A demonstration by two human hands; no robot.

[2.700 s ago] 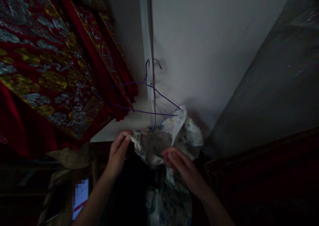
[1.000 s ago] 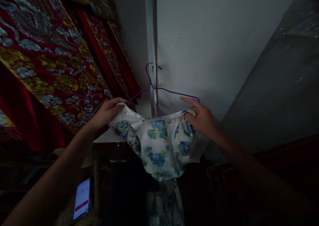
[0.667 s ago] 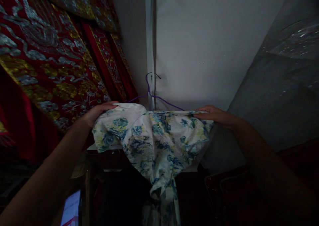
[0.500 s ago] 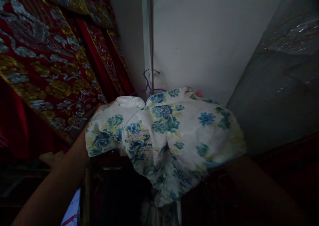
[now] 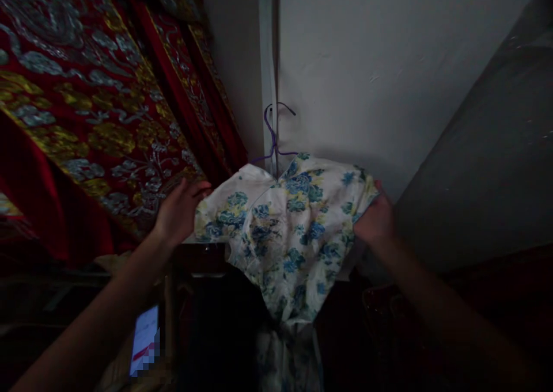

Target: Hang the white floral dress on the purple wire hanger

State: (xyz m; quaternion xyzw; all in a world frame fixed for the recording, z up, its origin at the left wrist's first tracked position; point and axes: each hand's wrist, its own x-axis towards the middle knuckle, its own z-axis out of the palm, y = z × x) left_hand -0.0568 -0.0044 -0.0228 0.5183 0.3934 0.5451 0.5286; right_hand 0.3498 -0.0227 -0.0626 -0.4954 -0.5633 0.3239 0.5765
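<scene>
A white dress [image 5: 285, 231] with blue and yellow flowers hangs over a purple wire hanger [image 5: 273, 132], whose hook sits on a nail beside a white pipe on the wall. My left hand [image 5: 179, 210] grips the dress's left shoulder, fingers curled on the cloth. My right hand [image 5: 377, 219] is closed on the right shoulder edge. The lower part of the dress drops into the dark below.
Red cloth panels [image 5: 86, 104] with gold and silver embroidery hang at the left. A grey slanted surface [image 5: 484, 162] rises at the right. A lit phone screen [image 5: 144, 340] glows low at the left. Dark furniture lies below.
The dress was bunched low off the hanger, then lifted and spread over the wire. Both hands have slid outward and down to its shoulders, and the cloth now hangs smoother.
</scene>
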